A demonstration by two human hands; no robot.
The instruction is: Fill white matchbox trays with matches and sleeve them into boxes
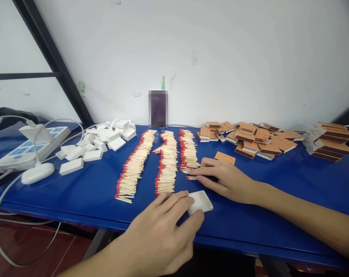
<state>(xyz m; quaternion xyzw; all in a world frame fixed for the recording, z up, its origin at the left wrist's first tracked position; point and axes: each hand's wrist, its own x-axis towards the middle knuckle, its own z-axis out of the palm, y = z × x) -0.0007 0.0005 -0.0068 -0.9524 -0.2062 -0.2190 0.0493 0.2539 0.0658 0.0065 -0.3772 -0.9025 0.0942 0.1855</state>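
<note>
My left hand (162,227) rests on the blue table (90,192), its fingers and thumb closed round a small white matchbox tray (201,201). My right hand (224,179) lies flat beside it, fingertips pressing together a few red-tipped matches (191,177) at the near end of the right row of matches (188,151). Two more rows of matches (135,166) (166,162) lie to the left. One orange matchbox sleeve (224,157) sits just behind my right hand.
A pile of white trays (102,142) lies at the back left, next to a power strip (28,148) with white cables and a white adapter (37,173). Orange sleeves (249,140) are heaped at the back right, with a stacked pile (328,140) further right. A dark blurred object (157,109) leans on the wall.
</note>
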